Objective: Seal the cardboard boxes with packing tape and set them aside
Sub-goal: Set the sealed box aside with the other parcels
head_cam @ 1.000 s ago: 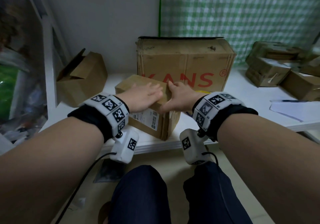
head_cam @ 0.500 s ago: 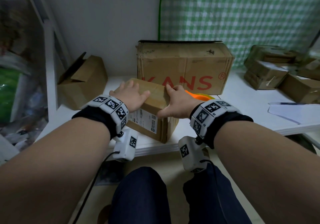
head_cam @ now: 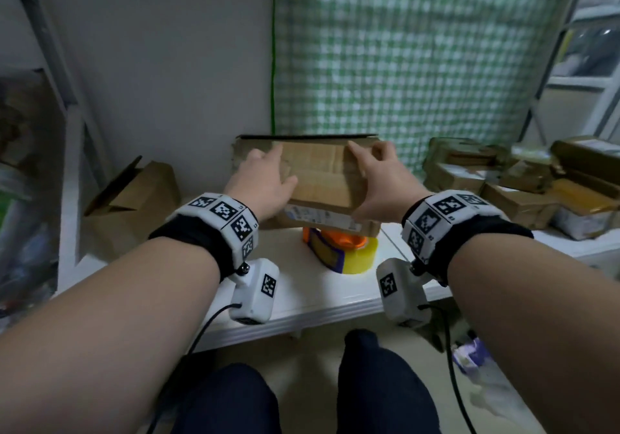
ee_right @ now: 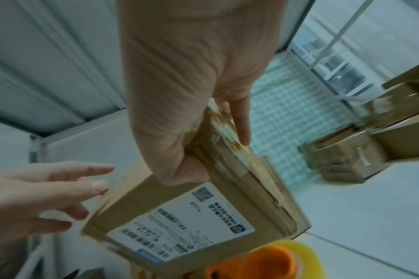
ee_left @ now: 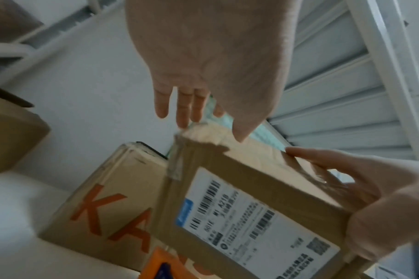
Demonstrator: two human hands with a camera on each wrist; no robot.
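Being held above the desk (head_cam: 302, 286), the small box (head_cam: 322, 178) is being clasped at its right end by the right hand (head_cam: 379, 182); the left hand (head_cam: 265, 182) is lying open-fingered against its left end, over the tape dispenser (head_cam: 342, 249).

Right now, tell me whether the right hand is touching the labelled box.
Touching. The right wrist view shows the right hand gripping the labelled box, thumb pressed on its label face and a finger along the far side.
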